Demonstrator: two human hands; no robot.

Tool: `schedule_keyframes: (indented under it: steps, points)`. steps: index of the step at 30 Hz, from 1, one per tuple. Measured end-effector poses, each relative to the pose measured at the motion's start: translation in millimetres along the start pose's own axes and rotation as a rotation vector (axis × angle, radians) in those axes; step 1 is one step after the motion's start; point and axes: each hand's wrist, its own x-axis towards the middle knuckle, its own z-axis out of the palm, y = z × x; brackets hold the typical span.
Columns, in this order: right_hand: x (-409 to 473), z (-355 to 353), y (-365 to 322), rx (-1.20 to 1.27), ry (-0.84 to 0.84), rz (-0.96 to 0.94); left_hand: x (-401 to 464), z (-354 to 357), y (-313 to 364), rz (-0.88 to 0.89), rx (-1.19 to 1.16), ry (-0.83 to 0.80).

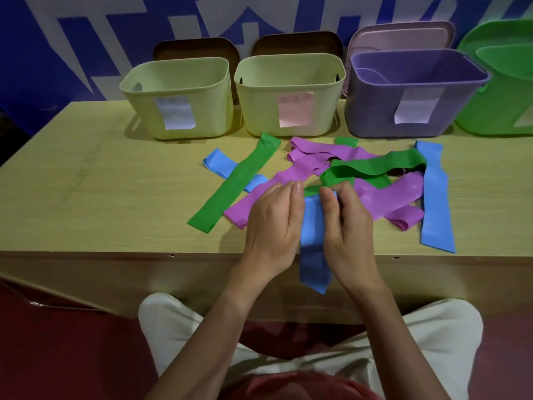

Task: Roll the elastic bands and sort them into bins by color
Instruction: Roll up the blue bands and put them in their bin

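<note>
A blue elastic band hangs down over the table's front edge, its top end pinched between my left hand and my right hand. Behind my hands lies a loose pile of flat bands: a long green band, purple bands, a twisted green band, another blue band at the right and a blue one under the long green. At the back stand two pale yellow bins, a purple bin and a green bin.
Each bin carries a paper label on its front. Lids lean on the blue wall behind the bins. The wooden table shows bare surface on its left half. My knees sit below the table's front edge.
</note>
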Motion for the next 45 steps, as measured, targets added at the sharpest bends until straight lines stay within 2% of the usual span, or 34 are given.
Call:
schedule_keyframes:
  steps: [2,7,13,15,19,22,24,26,32,36,38,41,45]
  points:
    - [-1,0,-3,0.088,-0.028,0.022,-3,1,-3,-0.061,-0.032,0.017]
    - [-2,-3,-9,0.315,-0.074,0.054,-10,-2,1,-0.281,-0.300,-0.011]
    - [-5,1,-8,0.253,-0.061,0.001,-10,-3,9,-0.368,-0.393,0.030]
    - [-5,2,-7,0.228,-0.036,-0.007,-8,-4,7,-0.359,-0.359,0.011]
    - [-3,1,-6,0.183,-0.014,-0.013,-6,-9,2,-0.186,-0.146,-0.028]
    - [-3,2,-4,0.160,0.000,0.002,-9,-8,2,-0.099,-0.034,-0.001]
    - [-4,4,-3,0.133,0.007,0.019,-10,-5,1,-0.101,0.013,0.028]
    - [-5,5,-3,0.141,0.011,0.034,-10,-4,0,-0.151,-0.037,0.060]
    - [-6,2,-4,0.263,-0.036,0.015,-2,-1,9,-0.457,-0.314,0.094]
    - [-4,2,-3,0.234,-0.053,-0.021,1,0,8,-0.539,-0.402,0.061]
    - [-3,1,0,0.228,-0.046,-0.016,1,1,6,-0.504,-0.349,0.048]
    - [-2,0,3,0.237,-0.036,0.000,1,-1,3,-0.328,-0.196,0.027]
    - [0,0,2,0.226,0.000,-0.008,0,-1,0,-0.137,-0.110,0.023]
